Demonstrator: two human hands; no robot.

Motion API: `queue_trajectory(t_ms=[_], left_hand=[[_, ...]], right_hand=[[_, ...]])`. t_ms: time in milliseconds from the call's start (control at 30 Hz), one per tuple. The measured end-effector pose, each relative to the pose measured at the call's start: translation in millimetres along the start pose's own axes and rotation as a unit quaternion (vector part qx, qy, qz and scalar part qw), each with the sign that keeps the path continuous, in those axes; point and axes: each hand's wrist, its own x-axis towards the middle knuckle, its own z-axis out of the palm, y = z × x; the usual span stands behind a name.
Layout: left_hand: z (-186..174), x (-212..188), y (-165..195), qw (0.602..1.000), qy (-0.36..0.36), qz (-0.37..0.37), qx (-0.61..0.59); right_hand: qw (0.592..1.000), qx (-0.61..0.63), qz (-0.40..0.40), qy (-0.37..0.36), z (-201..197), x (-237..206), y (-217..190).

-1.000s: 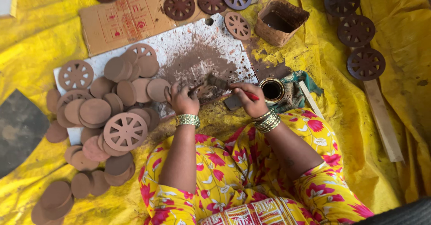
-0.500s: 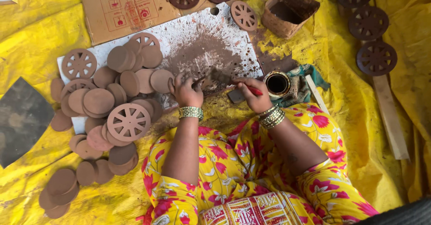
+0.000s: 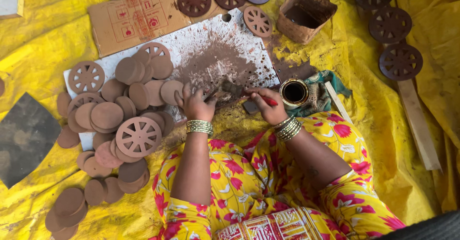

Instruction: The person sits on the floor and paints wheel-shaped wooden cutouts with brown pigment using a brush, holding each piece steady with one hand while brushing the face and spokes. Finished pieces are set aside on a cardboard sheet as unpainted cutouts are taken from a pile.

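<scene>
The left hand point(image 3: 196, 106) is pinching a small dark piece point(image 3: 225, 87) on the stained white board point(image 3: 211, 53), at three o'clock from the clay discs point(image 3: 120, 120); the right hand point(image 3: 268, 107) is gripping a red-handled brush point(image 3: 266, 100), apparently coating it. Reloading from the tin point(image 3: 294, 92) probably follows.

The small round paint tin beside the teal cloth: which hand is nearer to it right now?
Right. The right hand, holding a red-handled brush, sits just beside the paint tin, almost touching its rim. The left hand is farther away, beyond the brush, next to the clay discs.
</scene>
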Motion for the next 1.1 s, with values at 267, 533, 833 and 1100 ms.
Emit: queue_trajectory(t_ms=[267,533,833,1100], left_hand=[[0,-5,7,0.997,0.049,0.041,0.041],[20,-2,-11,0.997,0.056,0.046,0.002],[23,6,-17,0.999,0.054,0.001,0.009],[27,13,-23,0.998,0.059,-0.018,0.020]], right_hand=[[0.998,0.002,0.045,0.040,-8,11,-2],[0.998,-0.049,-0.032,0.012,-8,5,-6],[0.999,-0.010,-0.041,0.014,-7,11,22],[0.992,0.069,0.072,0.076,3,22,42]])
